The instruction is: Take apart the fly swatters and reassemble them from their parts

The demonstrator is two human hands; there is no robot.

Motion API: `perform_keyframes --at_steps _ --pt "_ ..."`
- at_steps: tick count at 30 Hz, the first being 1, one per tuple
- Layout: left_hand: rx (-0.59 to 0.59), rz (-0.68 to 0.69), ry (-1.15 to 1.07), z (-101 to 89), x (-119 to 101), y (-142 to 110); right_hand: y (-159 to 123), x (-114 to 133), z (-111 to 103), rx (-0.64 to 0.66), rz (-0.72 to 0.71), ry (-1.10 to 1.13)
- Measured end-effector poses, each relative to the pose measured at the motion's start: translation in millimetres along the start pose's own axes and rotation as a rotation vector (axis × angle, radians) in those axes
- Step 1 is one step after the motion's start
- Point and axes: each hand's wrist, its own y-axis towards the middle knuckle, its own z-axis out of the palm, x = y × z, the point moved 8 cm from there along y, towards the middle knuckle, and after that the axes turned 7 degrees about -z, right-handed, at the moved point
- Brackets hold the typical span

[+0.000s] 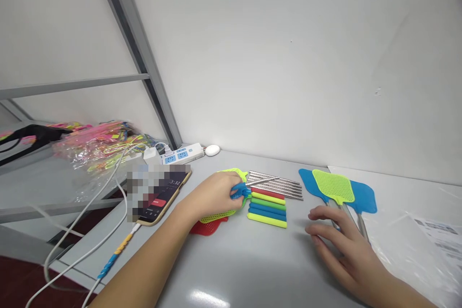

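Note:
My left hand [218, 197] is closed around a blue fly swatter head [238, 191], its narrow neck pointing right. A thin metal rod slants out beside that neck; I cannot tell whether it is joined to it. Yellow-green swatter heads [218, 217] and a red swatter head [208, 227] lie partly hidden under this hand. Just right of it are several metal rods [288, 187] and a row of coloured handle grips [267, 211]. My right hand [342, 250] hovers with fingers apart, holding nothing, near swatters with blue [367, 197] and yellow-green heads [334, 186] on metal rods.
A phone [162, 197] with a white cable lies at the left, before a power strip [184, 154] and a white oval object [212, 150]. Bagged colourful items [104, 144] rest on a side shelf. Clear plastic bags [407, 236] cover the right side. A wall stands behind.

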Motion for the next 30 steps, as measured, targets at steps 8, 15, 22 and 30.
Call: perform_keyframes --at_steps 8,15,22,30 --pt "-0.321 -0.223 0.044 -70.2 45 -19 3 5 -1 -0.005 -0.030 0.011" --pt "-0.688 -0.316 -0.598 -83.9 50 -31 6 10 -5 -0.076 -0.064 -0.042" --pt "-0.223 -0.377 -1.162 24.9 -33 9 2 38 -20 -0.363 -0.266 -0.341" --pt "0.112 -0.499 -1.708 73.4 -121 67 2 2 -53 -0.364 -0.126 -0.330"
